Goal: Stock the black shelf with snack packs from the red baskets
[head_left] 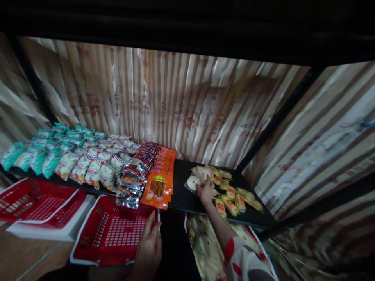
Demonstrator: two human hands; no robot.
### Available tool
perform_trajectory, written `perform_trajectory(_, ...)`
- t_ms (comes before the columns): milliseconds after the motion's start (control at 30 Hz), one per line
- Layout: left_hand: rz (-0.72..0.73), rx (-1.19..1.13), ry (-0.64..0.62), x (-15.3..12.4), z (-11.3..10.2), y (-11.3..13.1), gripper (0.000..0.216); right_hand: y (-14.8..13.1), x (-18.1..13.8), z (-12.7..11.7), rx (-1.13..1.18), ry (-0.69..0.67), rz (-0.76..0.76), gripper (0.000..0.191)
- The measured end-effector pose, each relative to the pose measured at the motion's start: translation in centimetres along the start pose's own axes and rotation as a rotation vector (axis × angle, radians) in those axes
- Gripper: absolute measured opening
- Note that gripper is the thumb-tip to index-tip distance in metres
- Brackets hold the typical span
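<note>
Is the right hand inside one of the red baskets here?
No, the right hand is at the white packs on the black shelf, above basket level.

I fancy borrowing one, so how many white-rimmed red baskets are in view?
3: the left basket, at the picture's left edge; the middle basket, beside the left hand; and the right basket, filled and partly hidden by the shelf. More may be hidden.
</note>
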State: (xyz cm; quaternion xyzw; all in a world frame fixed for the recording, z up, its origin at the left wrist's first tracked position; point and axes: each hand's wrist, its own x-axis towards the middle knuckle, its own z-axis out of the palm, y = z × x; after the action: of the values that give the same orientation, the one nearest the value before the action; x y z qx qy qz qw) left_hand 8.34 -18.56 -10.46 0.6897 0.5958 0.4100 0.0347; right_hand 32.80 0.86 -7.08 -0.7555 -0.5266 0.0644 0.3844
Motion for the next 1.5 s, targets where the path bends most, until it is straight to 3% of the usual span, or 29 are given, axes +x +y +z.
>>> perform_trajectory(233,-0.032,-0.157,-0.116,0.9,-1.8,2.5,0.035,0.0,0.1,-1.2,0.417,-0.011,0.149,0.065)
perform_trajectory(467,-0.235,-0.563,-0.201,2.4,-3.0,4.9,0.027,-4.5,-2.2,-4.8,0.852,0.012,0.134,0.057)
perform_trajectory(567,-0.458,-0.851,-0.244,3.5,-3.6,5.3,0.016,-6.7,-4.8,-6.0,0.858,-0.037,0.032,0.049)
perform_trajectory(667,-0.724,-1.177,-0.284,4.7,-4.6,5.3,0.026,-8.7,-8.3,-7.0,0.707,-0.08,-0.142,0.035)
perform_trajectory(800,-0.969,-1.574,-0.292,7.1,-6.8,4.8,0.036,-11.3,-13.0,-8.0,0.482,-0.051,-0.511,0.014)
perform_trajectory(900,-1.086,-1.775,-0.293,8.8,-8.6,3.9,0.039,-12.8,-15.6,-8.1,0.393,-0.07,-0.726,0.016)
perform_trajectory(1100,-1.03,-1.716,-0.275,9.4,-10.3,1.3,0.014,-14.7,-19.0,-6.3,0.245,-0.118,-0.911,0.033)
perform_trajectory(1200,-1.012,-1.643,-0.176,9.2,-10.6,-0.1,0.02,-15.5,-20.5,-5.1,0.204,-0.182,-0.932,0.042)
perform_trajectory(1367,-1.009,-1.57,-0.13,9.6,-11.1,-1.8,0.027,-16.5,-22.0,-4.6,0.254,-0.248,-0.879,0.045)
perform_trajectory(1500,-1.025,-1.631,-0.153,9.9,-11.4,-2.0,0.029,-16.5,-22.3,-5.2,0.293,-0.141,-0.687,0.035)
